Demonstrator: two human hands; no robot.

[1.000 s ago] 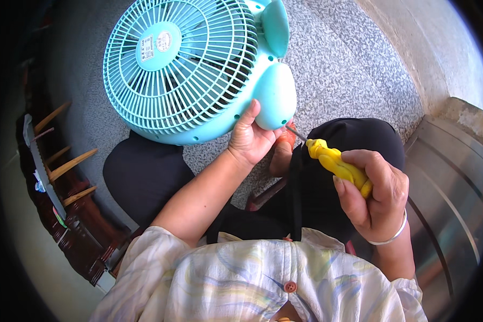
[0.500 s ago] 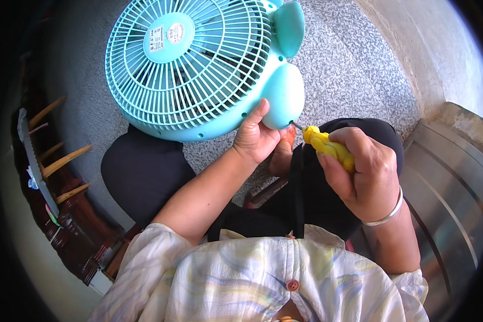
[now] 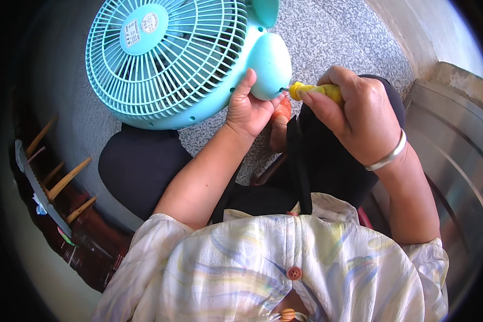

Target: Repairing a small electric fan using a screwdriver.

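A turquoise fan (image 3: 147,27) with a round slatted grille lies at the upper left, screw holes showing along its rim. My left hand (image 3: 247,110) grips a smooth rounded lobe (image 3: 272,64) on its near right side. The thumb presses against the lobe's edge and the other fingers go underneath, partly hidden. In my right hand (image 3: 366,110) is a screwdriver with a yellow handle (image 3: 322,92). Its thin metal shaft points left, and the tip meets a small hole at the lobe's lower edge. Whether a screw sits in that hole I cannot tell.
Speckled grey floor (image 3: 333,43) lies beyond the fan. My dark-trousered knees (image 3: 145,172) flank the work, and a foot (image 3: 279,126) is under the lobe. Metal panelling (image 3: 440,139) stands at the right, below a pale wall. Dark red wooden furniture with light wooden prongs (image 3: 70,180) is at the left.
The fan and my left hand appear farther left and up in view. My right hand has risen and turned, so the screwdriver now lies more level, its tip still at the hole.
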